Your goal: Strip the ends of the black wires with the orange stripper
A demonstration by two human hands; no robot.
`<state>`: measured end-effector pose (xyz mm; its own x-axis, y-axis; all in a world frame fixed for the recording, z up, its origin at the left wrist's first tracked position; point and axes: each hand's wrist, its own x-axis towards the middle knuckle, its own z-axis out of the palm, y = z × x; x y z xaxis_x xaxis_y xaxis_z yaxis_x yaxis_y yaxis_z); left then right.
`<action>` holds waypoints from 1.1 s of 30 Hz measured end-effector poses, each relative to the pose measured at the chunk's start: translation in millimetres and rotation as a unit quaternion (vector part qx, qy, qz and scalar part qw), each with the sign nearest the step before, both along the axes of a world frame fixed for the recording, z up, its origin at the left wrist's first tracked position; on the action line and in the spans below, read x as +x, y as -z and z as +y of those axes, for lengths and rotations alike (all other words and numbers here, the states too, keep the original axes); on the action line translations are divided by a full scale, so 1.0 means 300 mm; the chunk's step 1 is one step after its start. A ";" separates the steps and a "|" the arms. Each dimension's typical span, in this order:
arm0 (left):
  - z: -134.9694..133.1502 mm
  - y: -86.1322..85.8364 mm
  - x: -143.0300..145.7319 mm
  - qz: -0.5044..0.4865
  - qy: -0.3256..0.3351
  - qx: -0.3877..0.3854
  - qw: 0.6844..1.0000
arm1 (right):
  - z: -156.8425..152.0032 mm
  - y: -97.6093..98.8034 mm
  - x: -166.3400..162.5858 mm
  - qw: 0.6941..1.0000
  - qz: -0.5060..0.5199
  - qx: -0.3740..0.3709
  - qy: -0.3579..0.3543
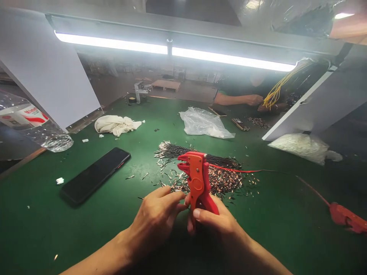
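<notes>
Green work table (43,221), filling most of the view. White side panels, one left (54,65), one right (311,91). Strip light (111,42), lit, spanning above. Across the table, a co-worker's hand (254,100) beside yellow wires (273,93). Clear bottle (34,128), tilted, far left. Right hand (220,221): fingers wrapped about the handles of a red-and-orange wire stripper (196,172), thumb across its near side; the tool stands upright, head up, in front of the wire pile at mid-table. Left hand (159,208): fingers curled together, tips close by the stripper's handle; I cannot tell whether they pinch anything. Black phone (97,175), flat, left of the hands. Clear plastic bag (203,124), crumpled, beyond the wires. Off-white cloth (116,125), bunched, beyond the phone. Black wires (183,151), bundled lengthwise behind the stripper. Short wire pieces (226,181), bare copper showing, heaped nearer. White scrap (60,180), beside the phone.
</notes>
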<state>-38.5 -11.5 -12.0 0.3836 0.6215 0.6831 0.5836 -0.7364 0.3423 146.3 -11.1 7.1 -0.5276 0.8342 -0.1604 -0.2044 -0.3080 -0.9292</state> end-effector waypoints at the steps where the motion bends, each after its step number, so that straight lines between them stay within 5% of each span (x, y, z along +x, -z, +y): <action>1: 0.001 0.005 -0.001 -0.010 -0.009 -0.012 1.000 | 0.005 0.000 -0.001 1.000 0.009 -0.012 -0.013; 11: 0.013 0.002 -0.032 0.025 -0.004 -0.050 0.998 | 0.032 0.008 0.029 0.998 -0.013 -0.011 -0.058; 21: 0.011 -0.001 -0.042 0.011 0.087 -0.138 0.987 | 0.017 0.007 0.025 0.974 0.171 -0.126 -0.073; 24: 0.014 -0.011 -0.054 -0.012 0.041 -0.056 0.997 | 0.016 0.005 0.022 0.972 0.182 -0.132 -0.064; 29: -0.031 -0.052 -0.054 0.028 -0.037 0.271 0.961 | 0.011 -0.015 0.025 0.978 0.193 -0.080 -0.002; 31: -0.046 -0.059 -0.033 0.070 0.020 0.243 0.967 | 0.011 -0.027 0.032 0.979 0.195 -0.055 0.023; 33: -0.043 -0.054 -0.008 0.062 0.105 0.134 0.983 | 0.013 -0.035 0.038 0.978 0.202 -0.036 0.034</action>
<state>-41.0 -24.5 4.1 0.5750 0.3238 0.7513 0.4347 -0.8989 0.0547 157.5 -7.3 17.7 -0.5044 0.8634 -0.0099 -0.5721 -0.3428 -0.7451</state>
